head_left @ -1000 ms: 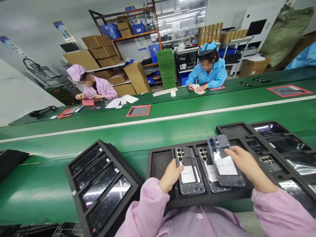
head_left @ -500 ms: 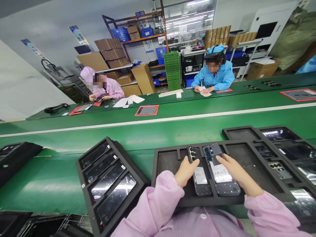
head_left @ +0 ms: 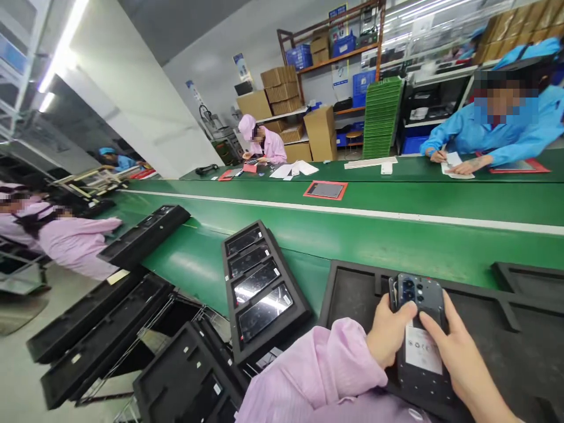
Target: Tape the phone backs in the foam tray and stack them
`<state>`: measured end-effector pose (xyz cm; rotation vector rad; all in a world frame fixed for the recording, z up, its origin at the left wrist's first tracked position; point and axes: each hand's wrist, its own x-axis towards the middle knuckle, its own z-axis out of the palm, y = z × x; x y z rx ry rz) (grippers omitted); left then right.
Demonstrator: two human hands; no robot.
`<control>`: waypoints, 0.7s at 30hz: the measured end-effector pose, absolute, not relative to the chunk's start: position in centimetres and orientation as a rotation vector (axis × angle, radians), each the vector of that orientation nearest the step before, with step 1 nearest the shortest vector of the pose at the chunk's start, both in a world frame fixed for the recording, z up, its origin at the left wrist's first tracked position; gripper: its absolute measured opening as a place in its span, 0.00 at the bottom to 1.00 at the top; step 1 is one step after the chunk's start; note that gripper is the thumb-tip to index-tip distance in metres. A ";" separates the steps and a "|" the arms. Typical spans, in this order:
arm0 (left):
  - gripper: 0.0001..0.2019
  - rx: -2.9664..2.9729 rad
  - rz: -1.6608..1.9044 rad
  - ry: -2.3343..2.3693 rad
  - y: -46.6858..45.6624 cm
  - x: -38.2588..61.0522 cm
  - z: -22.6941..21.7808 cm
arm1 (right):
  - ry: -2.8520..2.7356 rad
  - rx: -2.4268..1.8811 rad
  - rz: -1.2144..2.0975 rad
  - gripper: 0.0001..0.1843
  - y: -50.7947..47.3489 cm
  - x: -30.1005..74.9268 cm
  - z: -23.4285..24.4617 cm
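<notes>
A dark phone (head_left: 422, 350) lies back side up between my hands, with camera rings at its top and a white label on its lower half. My left hand (head_left: 388, 335) grips its left side, thumb across the back near the lenses. From the right, my right hand (head_left: 456, 352) closes on the other edge, thumb also on the back. The edge of a second phone (head_left: 393, 289) shows beneath the first at the upper left; its remainder is hidden. Both phones are above a black foam tray (head_left: 352, 288) with shallow compartments.
Left of my arms, a black tray (head_left: 301, 305) holds several phones screen up. More black trays (head_left: 176, 376) stand on a rack at lower left. A red-edged sheet (head_left: 326, 190) lies across the green bench (head_left: 264, 205). Co-workers in pink and blue sit beyond it and at far left.
The two phones, held apart side by side before, are now together, one over the other. My hands have come close to each other. The view has swung to the left.
</notes>
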<state>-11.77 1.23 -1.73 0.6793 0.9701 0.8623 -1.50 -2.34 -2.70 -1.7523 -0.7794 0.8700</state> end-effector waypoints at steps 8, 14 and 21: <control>0.54 1.326 1.007 0.698 0.8 -13.9 -0.4 | -1.086 -1.389 0.671 0.44 -4.2 -1.1 -1.9; 0.52 1.478 1.159 0.584 0.2 -14.7 -2.8 | -1.376 -1.166 0.626 0.29 -4.8 -1.9 -2.4; 0.37 1.629 1.172 0.532 -0.1 -15.4 -2.6 | -1.392 -1.083 0.530 0.20 -5.3 -2.3 -3.1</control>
